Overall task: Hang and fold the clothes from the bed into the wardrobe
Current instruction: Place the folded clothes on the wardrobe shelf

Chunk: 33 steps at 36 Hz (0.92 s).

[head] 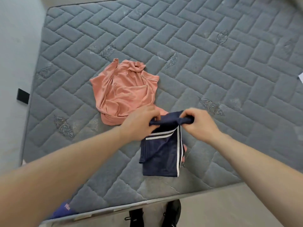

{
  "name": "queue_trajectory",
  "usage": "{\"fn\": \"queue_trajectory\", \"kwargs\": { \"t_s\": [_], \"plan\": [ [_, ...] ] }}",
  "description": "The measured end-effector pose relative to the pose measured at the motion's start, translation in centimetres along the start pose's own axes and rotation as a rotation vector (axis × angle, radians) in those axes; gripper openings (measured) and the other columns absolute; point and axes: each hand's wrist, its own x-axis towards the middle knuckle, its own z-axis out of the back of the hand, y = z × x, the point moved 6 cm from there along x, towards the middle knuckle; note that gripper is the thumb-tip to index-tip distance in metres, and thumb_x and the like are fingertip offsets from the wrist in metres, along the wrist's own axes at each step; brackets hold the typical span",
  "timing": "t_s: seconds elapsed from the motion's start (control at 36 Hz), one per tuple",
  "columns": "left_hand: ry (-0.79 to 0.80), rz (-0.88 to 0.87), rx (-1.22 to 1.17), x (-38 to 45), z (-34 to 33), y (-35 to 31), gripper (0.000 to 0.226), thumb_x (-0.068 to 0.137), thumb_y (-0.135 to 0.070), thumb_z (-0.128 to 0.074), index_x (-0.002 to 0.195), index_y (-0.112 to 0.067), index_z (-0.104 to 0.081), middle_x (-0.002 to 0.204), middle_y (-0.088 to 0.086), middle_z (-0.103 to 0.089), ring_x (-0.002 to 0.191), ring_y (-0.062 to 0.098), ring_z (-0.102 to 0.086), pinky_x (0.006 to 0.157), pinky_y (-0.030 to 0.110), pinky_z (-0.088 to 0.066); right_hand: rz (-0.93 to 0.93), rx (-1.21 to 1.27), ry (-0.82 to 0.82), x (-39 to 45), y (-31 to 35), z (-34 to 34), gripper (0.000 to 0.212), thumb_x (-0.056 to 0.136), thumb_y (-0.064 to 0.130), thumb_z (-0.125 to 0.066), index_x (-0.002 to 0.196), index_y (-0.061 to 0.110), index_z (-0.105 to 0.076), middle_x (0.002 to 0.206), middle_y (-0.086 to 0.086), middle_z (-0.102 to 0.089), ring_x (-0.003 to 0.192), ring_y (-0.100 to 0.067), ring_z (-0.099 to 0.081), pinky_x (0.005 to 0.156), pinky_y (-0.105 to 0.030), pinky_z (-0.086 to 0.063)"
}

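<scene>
Navy shorts with white side stripes [161, 154] hang over the grey quilted mattress [213, 63], lifted by their top edge. My left hand [141, 123] pinches the left end of that edge. My right hand [199, 124] grips the bunched right end. The lower part of the shorts rests on the mattress near its front edge. Just behind and to the left lies a crumpled salmon-pink button shirt with white piping [124, 92], partly hidden behind my left hand.
A blue cloth item [64, 210] lies at the mattress's front left corner under my left forearm. My black shoes [155, 215] stand on the floor by the bed's front edge. A wall with a black fitting [23, 96] runs along the left. A white scrap [300, 79] shows at the right edge.
</scene>
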Motion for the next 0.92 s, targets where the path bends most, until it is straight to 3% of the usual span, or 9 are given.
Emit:
{"fn": "queue_trajectory", "kwargs": {
  "t_s": [0.11,0.22,0.42,0.5,0.56,0.61,0.69,0.78,0.92],
  "plan": [
    [0.115,0.033,0.015,-4.0,-5.0,-0.6,0.021,0.077,-0.016,-0.071,0.096,-0.022,-0.066,0.1,-0.003,-0.061,0.097,0.024,-0.055,0.081,0.036,-0.046,-0.048,0.008,0.099,-5.3,-2.5,-3.9,0.028,0.066,0.008,-0.071,0.08,0.031,-0.066,0.086,0.014,-0.067,0.085,-0.014,-0.065,0.075,-0.034,-0.051],
    [0.277,0.055,0.044,-8.1,-10.0,-1.0,0.026,0.078,-0.018,-0.067,0.103,-0.025,-0.063,0.107,-0.005,-0.056,0.1,0.02,-0.053,0.079,0.035,-0.048,-0.138,0.046,0.174,-10.1,-5.1,-8.1,0.03,0.068,0.007,-0.07,0.085,0.031,-0.066,0.094,0.017,-0.065,0.089,-0.009,-0.063,0.082,-0.033,-0.051],
    [0.728,0.164,0.131,-12.2,-16.1,0.4,0.036,0.098,-0.016,-0.052,0.134,-0.019,-0.056,0.135,0.002,-0.046,0.119,0.027,-0.052,0.098,0.041,-0.045,-0.339,0.15,0.26,-15.1,-7.9,-15.2,0.026,0.08,0.015,-0.074,0.103,0.027,-0.074,0.13,0.017,-0.06,0.119,-0.004,-0.059,0.099,-0.021,-0.046],
    [0.663,0.187,0.074,-10.3,-15.4,0.9,0.041,0.091,-0.013,-0.053,0.13,-0.023,-0.06,0.133,-0.003,-0.051,0.115,0.025,-0.058,0.096,0.038,-0.047,-0.625,0.476,0.006,-16.1,-8.6,-16.2,0.034,0.075,0.01,-0.079,0.097,0.034,-0.07,0.12,0.012,-0.066,0.117,-0.009,-0.061,0.099,-0.021,-0.044],
    [0.486,0.213,0.037,-7.5,-14.0,1.4,0.041,0.087,-0.016,-0.057,0.126,-0.025,-0.062,0.128,-0.006,-0.054,0.116,0.021,-0.056,0.097,0.036,-0.047,-0.846,0.658,-0.215,-17.1,-9.1,-16.5,0.045,0.075,0.013,-0.083,0.113,0.03,-0.064,0.123,0.005,-0.063,0.117,-0.016,-0.06,0.104,-0.032,-0.046],
    [0.321,0.28,-0.036,-4.5,-12.8,2.2,0.043,0.083,-0.02,-0.064,0.127,-0.023,-0.061,0.13,-0.004,-0.052,0.12,0.021,-0.052,0.099,0.035,-0.045,-1.054,0.753,-0.31,-18.3,-9.3,-17.4,0.072,0.074,0.023,-0.087,0.136,0.021,-0.051,0.135,-0.002,-0.054,0.124,-0.022,-0.054,0.11,-0.041,-0.043],
    [0.245,0.418,-0.09,-0.2,-12.5,3.9,0.063,0.076,-0.03,-0.074,0.135,-0.02,-0.052,0.137,0.0,-0.047,0.126,0.026,-0.046,0.105,0.038,-0.041,-1.253,0.952,-0.219,-19.5,-8.8,-19.9,0.093,0.073,0.036,-0.09,0.146,0.015,-0.037,0.139,-0.005,-0.049,0.125,-0.028,-0.052,0.108,-0.049,-0.046],
    [0.39,0.504,-0.046,2.3,-14.4,5.8,0.082,0.069,-0.043,-0.078,0.14,-0.022,-0.042,0.141,-0.002,-0.045,0.129,0.026,-0.047,0.102,0.041,-0.043,-1.349,1.173,-0.113,-19.6,-7.6,-22.0,0.086,0.07,0.043,-0.091,0.133,0.018,-0.038,0.124,0.0,-0.052,0.113,-0.024,-0.053,0.091,-0.046,-0.053],
    [0.534,0.49,0.19,2.7,-17.0,8.1,0.098,0.061,-0.057,-0.075,0.145,-0.026,-0.035,0.144,-0.004,-0.047,0.131,0.028,-0.048,0.107,0.051,-0.032,-1.378,1.345,-0.149,-17.5,-6.6,-24.6,0.086,0.069,0.039,-0.093,0.137,0.018,-0.044,0.129,-0.003,-0.061,0.116,-0.027,-0.059,0.091,-0.046,-0.055]
  ]
}}
